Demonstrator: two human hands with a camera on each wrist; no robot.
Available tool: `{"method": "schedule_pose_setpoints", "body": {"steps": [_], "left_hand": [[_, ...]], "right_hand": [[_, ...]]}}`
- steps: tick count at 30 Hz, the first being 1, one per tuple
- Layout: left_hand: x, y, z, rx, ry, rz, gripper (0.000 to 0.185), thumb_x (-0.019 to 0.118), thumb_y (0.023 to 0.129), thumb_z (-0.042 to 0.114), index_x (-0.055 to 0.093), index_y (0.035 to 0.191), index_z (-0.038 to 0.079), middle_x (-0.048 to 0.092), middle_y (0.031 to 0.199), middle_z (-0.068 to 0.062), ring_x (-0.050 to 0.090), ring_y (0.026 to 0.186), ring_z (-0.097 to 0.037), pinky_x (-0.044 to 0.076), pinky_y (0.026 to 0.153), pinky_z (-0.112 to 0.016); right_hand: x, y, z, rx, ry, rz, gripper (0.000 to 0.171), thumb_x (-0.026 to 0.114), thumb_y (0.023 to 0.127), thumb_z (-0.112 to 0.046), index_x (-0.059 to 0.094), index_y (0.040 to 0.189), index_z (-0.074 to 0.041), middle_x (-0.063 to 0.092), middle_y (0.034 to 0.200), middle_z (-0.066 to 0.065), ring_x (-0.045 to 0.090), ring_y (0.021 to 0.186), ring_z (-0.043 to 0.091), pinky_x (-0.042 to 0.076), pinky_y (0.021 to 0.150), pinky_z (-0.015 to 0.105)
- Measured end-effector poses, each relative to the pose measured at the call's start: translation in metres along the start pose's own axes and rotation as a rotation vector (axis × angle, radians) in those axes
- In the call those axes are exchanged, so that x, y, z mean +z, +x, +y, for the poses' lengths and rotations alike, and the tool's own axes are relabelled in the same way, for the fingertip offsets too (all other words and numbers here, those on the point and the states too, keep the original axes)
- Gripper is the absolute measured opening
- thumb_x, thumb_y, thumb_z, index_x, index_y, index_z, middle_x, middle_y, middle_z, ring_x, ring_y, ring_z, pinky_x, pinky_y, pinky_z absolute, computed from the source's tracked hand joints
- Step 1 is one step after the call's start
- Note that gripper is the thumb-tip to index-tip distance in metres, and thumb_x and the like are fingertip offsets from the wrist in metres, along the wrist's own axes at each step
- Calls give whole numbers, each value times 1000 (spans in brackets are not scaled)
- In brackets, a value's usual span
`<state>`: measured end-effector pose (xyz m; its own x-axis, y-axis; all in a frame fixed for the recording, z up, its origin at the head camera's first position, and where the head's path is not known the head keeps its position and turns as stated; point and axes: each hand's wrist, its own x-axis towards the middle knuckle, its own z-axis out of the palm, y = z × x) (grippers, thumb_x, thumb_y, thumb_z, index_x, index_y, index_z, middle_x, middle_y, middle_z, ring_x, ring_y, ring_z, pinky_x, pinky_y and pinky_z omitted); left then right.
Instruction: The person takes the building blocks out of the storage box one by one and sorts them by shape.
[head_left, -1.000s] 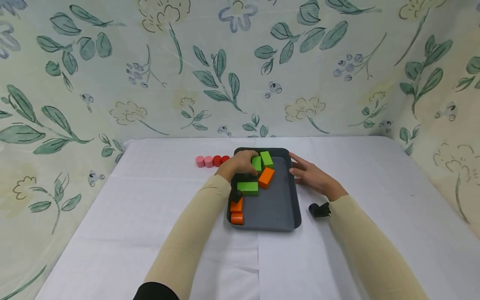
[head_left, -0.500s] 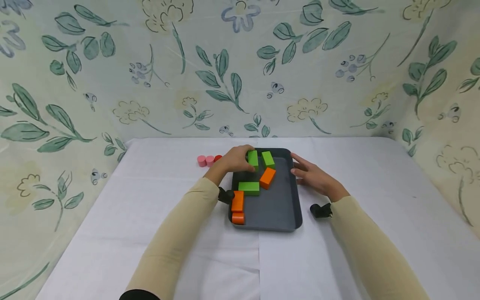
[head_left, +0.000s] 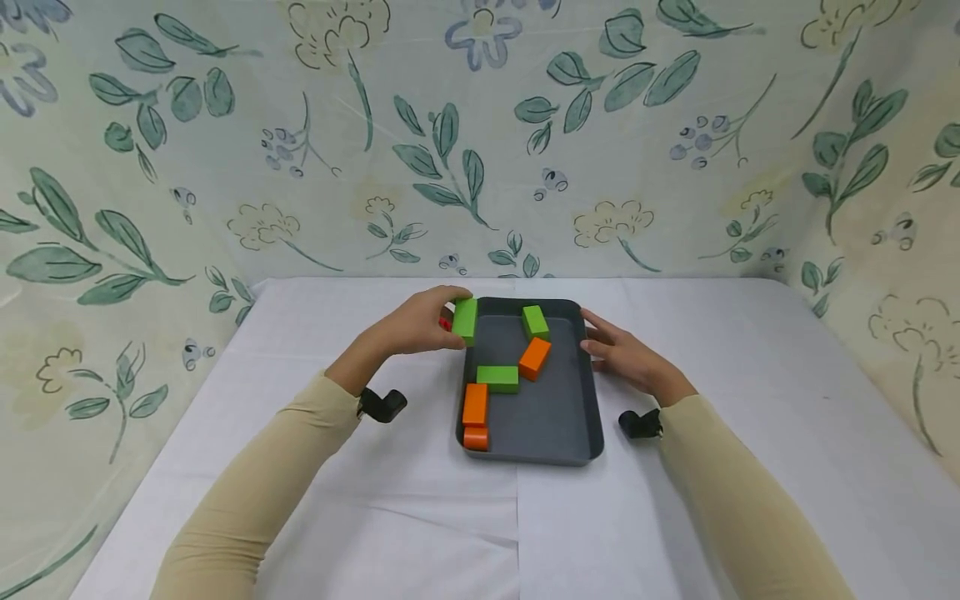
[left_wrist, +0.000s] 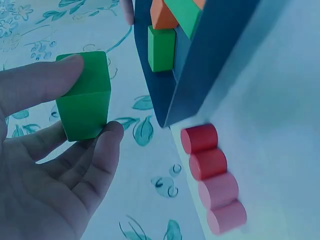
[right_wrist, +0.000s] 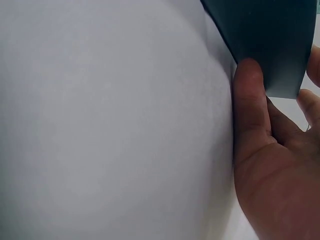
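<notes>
My left hand (head_left: 420, 322) pinches a green block (head_left: 465, 322) between thumb and fingertips at the tray's far left edge. In the left wrist view the thumb lies on one face of this green block (left_wrist: 86, 100), fingers opposite. The dark grey tray (head_left: 558, 417) holds a green block (head_left: 536, 322), an orange block (head_left: 534, 358), another green block (head_left: 497, 379), another orange block (head_left: 475, 406) and a rounded orange piece (head_left: 476, 438). With fairly straight fingers, my right hand (head_left: 630, 357) touches the tray's right side; its thumb (right_wrist: 248, 95) rests against the outer wall.
Two red cylinders (left_wrist: 207, 164) and two pink cylinders (left_wrist: 218, 191) stand in a row left of the tray, mostly hidden behind my left hand in the head view. A white cloth (head_left: 720, 350) covers the table. Floral fabric (head_left: 480, 150) rises behind it.
My left hand has drawn a green block from the tray's far left area leftward to its edge. My right hand stays at the tray's right side.
</notes>
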<state>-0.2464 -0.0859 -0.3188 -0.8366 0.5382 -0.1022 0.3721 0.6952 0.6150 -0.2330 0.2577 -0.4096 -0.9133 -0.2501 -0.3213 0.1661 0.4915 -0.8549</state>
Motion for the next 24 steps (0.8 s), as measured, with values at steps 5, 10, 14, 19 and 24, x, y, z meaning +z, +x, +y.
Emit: {"method": "schedule_pose_setpoints", "body": {"steps": [5,10,14,19,24], "left_hand": [[-10,-22,-14,10,25,22,70,75,83,13,43,145,8,55,136,-11,61,117,-29,56,95,-40],[-14,-41,-30,-23,37,32,68,76,83,13,45,144,9,56,134,-11,59,116,-30,56,96,-41],[-13,-53,-40,-53,15,23,69,74,84,13,43,146,8,55,136,-13,58,118,-32,56,96,-42],[-11,-63,-51,-63,10,24,73,74,84,14,39,149,5,53,139,-16,58,120,-34,57,94,-42],[-6,-68,-60,-32,16,40,71,74,84,13,42,146,1,55,135,-18,60,117,-35,57,94,-42]], "right_hand": [[-1,1,3,5,-3,8,75,47,104,-25,-2,159,-36,7,167,19,27,149,43,34,117,56],[-1,1,4,9,-5,15,75,47,104,-26,-1,159,-35,8,167,19,27,149,43,34,118,55],[-1,1,2,9,5,7,74,47,104,-26,-1,159,-36,7,167,19,25,150,43,33,118,56],[1,0,0,11,9,1,74,47,104,-26,-2,159,-38,5,168,18,25,150,42,33,118,56],[1,-1,-2,14,8,3,75,47,104,-25,-3,159,-38,5,168,17,25,150,43,33,118,56]]}}
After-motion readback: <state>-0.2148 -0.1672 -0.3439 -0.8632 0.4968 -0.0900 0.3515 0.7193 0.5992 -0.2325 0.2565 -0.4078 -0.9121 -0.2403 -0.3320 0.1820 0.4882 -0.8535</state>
